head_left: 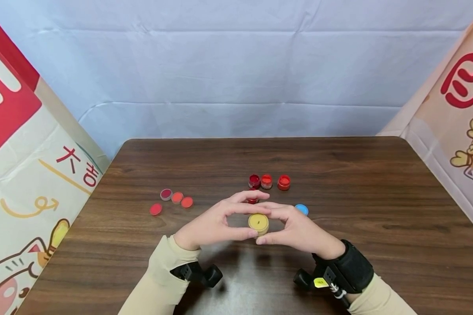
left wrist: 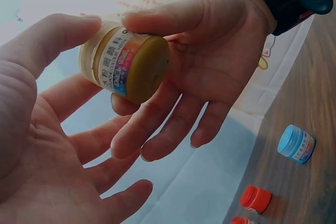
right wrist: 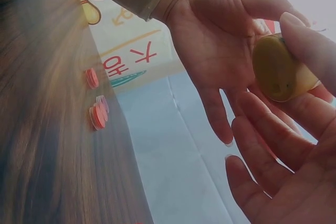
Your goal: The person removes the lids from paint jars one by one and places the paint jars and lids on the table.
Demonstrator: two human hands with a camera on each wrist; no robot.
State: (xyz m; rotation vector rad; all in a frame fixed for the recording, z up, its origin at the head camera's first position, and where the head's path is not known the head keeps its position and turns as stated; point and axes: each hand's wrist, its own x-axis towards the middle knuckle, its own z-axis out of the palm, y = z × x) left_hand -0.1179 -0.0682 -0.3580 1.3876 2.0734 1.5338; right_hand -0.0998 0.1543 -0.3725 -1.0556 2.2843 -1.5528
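Yellow jar (head_left: 258, 224): held left of the blue jar (head_left: 301, 209) | my left hand (head_left: 218, 221) and right hand (head_left: 299, 229) both pinching it | step, I judge: opening | next wants steady grip, lid (left wrist: 87, 57) twist

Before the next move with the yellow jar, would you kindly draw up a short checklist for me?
1. Yellow jar held by both left hand and right hand: ok.
2. Yellow jar raised off the table: ok.
3. Yellow jar closed tight: cannot tell.
4. Blue jar unobstructed in the head view: not ok, right hand partly covers it.
5. Blue jar upright: ok.
6. Red lids apart from both hands: ok.
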